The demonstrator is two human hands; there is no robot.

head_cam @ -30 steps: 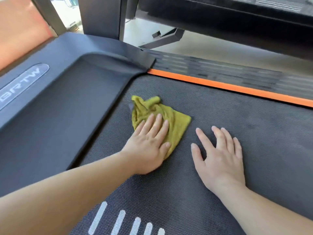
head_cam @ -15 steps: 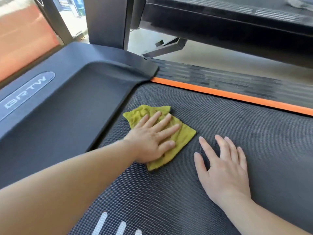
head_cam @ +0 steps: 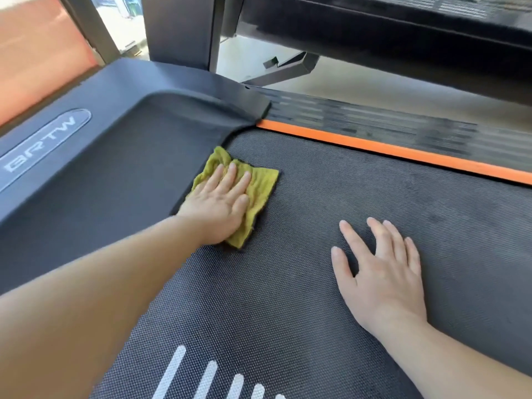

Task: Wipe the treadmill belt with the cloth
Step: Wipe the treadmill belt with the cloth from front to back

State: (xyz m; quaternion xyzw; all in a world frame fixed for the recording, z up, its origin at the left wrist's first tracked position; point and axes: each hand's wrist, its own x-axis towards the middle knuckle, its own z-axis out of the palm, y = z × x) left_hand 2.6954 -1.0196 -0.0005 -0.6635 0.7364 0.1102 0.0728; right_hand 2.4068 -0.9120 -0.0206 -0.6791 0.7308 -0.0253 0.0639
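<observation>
A yellow-green cloth (head_cam: 260,187) lies flat on the dark textured treadmill belt (head_cam: 331,197), right at the belt's front edge by the motor cover. My left hand (head_cam: 220,201) presses on the cloth with straight fingers and covers most of its left half. To the right, my right hand (head_cam: 380,269) rests palm down on the bare belt with fingers spread, apart from the cloth.
The grey motor cover (head_cam: 115,133) with a logo plate (head_cam: 46,148) rises left of the belt. An orange strip (head_cam: 403,152) and ribbed side rail (head_cam: 388,122) border the far side. A black upright post (head_cam: 178,30) stands behind. White stripes (head_cam: 207,378) mark the near belt.
My left hand has slid the cloth forward and left, up against the motor cover's edge, and the cloth now lies flatter. My right hand has stayed put on the belt.
</observation>
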